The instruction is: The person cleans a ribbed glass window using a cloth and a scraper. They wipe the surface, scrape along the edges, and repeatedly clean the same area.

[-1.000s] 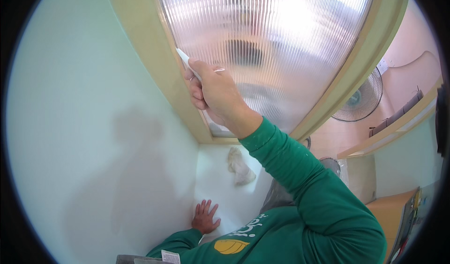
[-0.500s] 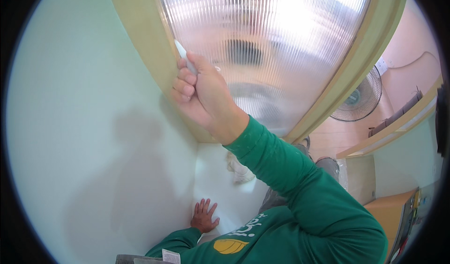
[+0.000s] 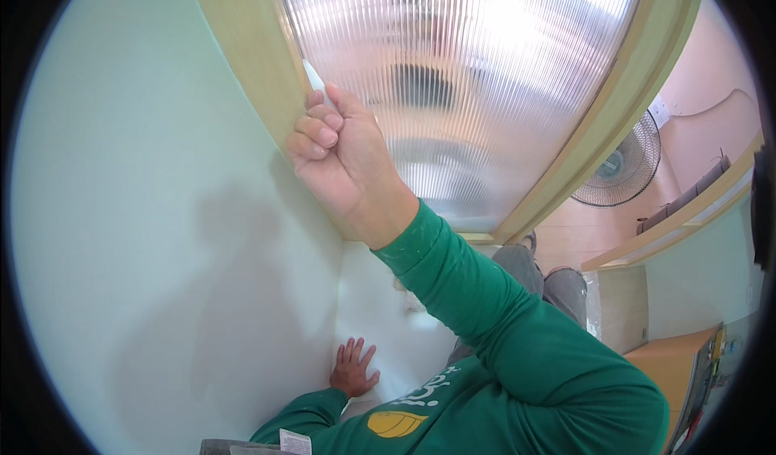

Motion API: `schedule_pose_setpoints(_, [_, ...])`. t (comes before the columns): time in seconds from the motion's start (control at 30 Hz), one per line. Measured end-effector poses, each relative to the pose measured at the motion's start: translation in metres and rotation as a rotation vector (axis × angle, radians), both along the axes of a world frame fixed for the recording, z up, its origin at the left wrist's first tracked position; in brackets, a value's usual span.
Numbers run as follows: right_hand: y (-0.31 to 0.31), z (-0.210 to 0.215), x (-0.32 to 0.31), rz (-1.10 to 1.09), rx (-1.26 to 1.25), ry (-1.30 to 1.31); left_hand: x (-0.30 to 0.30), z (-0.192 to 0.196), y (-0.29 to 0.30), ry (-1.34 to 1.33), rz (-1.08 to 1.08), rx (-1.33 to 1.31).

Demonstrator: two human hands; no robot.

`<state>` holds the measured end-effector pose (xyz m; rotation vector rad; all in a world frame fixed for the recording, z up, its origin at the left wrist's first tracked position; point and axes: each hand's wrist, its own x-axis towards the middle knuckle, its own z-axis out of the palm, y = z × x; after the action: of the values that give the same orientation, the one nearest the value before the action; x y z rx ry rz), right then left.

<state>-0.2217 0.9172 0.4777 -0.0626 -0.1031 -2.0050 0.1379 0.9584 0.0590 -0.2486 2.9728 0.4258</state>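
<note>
A slim white tool with a tapered tip pokes out of my right hand, whose fingers are wrapped round it. Its tip touches or nearly touches the seam between the light wood frame and the ribbed see-through panel. My fist hides the rest of the tool, so I cannot tell its exact kind. Lower down, my left hand lies flat with spread fingers on the white surface, close to its corner with the pale wall.
A crumpled off-white cloth shows partly beside my right sleeve. Beyond the frame's right side stands a round wire-caged fan on a wood-toned floor. A curved wooden edge and an orange-brown cabinet are at the right.
My right hand has shifted slightly left, and its tool tip is a little farther up the seam. My sleeve now covers more of the cloth. My left hand stays in place.
</note>
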Motion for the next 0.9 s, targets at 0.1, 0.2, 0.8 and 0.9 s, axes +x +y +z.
schedule_pose_setpoints(0.1, [0.001, -0.007, 0.002, -0.015, 0.045, -0.014, 0.001, 0.002, 0.0, -0.017, 0.003, 0.006])
schedule_pose_setpoints(0.2, [0.001, -0.009, 0.004, -0.025, 0.055, -0.021, -0.001, 0.002, -0.001, -0.002, -0.007, 0.011])
schedule_pose_setpoints(0.8, [-0.001, 0.005, 0.009, -0.059, 0.013, 0.0, 0.0, 0.001, -0.001, 0.065, -0.011, 0.006])
schedule_pose_setpoints(0.9, [-0.002, -0.002, 0.008, -0.047, 0.034, -0.009, 0.002, 0.005, 0.0, 0.022, 0.007, 0.029])
